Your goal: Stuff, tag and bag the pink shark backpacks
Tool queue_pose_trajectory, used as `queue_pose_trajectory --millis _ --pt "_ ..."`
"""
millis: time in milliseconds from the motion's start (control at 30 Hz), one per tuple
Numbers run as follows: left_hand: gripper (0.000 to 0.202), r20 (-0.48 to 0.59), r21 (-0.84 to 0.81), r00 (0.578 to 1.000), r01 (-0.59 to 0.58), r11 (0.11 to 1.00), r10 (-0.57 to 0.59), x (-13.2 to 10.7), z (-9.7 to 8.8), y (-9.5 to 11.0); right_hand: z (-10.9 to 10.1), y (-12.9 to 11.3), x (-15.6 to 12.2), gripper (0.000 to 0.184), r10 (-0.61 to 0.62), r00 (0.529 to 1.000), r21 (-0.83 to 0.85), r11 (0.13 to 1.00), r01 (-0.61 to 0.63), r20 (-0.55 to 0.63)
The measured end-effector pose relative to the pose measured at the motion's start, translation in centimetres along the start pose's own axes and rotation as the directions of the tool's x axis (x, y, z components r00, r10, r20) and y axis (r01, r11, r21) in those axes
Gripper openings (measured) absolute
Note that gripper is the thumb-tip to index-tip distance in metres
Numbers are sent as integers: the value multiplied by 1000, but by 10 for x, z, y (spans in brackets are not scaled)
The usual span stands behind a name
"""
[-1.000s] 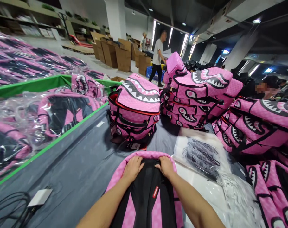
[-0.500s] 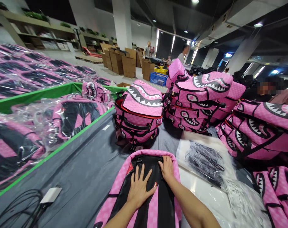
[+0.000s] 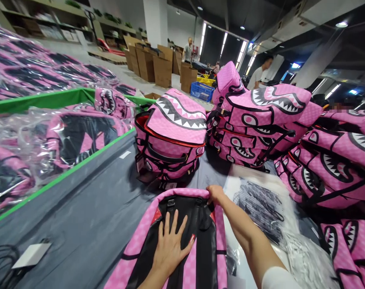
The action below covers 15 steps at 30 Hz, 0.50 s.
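A pink checked backpack [image 3: 146, 222] lies with its black back panel and straps facing up, right in front of me. My left hand [image 3: 171, 243] rests flat on that panel, fingers spread. At the top right corner, my right hand [image 3: 215, 195] has its fingers curled over the pink edge. Just beyond stands a stack of pink backpacks [image 3: 173, 120] with a shark-mouth print, its upper bag partly unzipped. Printed clear plastic bags [image 3: 260, 204] lie on a white surface to the right of my right forearm.
More pink backpacks stand in piles [image 3: 260, 116] at the back right and lie at the right edge [image 3: 335, 245]. A green-edged bin [image 3: 76, 170] holds plastic-wrapped backpacks on the left. A white box with black cables [image 3: 31, 255] lies lower left. Cartons [image 3: 162, 70] and people are farther off.
My right hand has moved from the back panel's upper right up to the backpack's top corner and curled over its edge. My left hand stays flat on the panel. The view has shifted slightly.
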State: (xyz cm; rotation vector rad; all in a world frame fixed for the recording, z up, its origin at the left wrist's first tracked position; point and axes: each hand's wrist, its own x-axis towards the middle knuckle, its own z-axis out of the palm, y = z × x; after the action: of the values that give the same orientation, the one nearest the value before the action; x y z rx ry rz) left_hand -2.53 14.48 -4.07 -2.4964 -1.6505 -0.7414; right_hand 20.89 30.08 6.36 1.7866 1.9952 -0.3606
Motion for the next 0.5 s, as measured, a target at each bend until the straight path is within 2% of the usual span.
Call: queue_pose_trajectory --millis 67,167,267,333,400,500 --pt "70 -1 13 1000 -11 1000 11 3 -2 1 -3 -13 -5 44 -28 1000 -23 999 28 -8" --pt "70 2 36 1000 -2 999 2 3 -5 3 -12 -56 -16 26 -130 985 -33 991 127 -113" --pt "70 -19 62 1000 7 998 -5 -5 -7 7 -23 -113 -11 34 -287 934 -13 957 290 -214" --pt "71 -36 74 999 28 997 -26 -14 -6 11 -27 -142 3 37 -342 912 8 936 353 -226" --pt "71 -32 77 998 60 995 -57 -22 -3 14 -26 -158 21 36 -348 912 33 931 363 -216" --pt "74 20 64 996 87 994 -88 -24 0 16 -25 -166 40 33 -317 921 66 938 339 -227"
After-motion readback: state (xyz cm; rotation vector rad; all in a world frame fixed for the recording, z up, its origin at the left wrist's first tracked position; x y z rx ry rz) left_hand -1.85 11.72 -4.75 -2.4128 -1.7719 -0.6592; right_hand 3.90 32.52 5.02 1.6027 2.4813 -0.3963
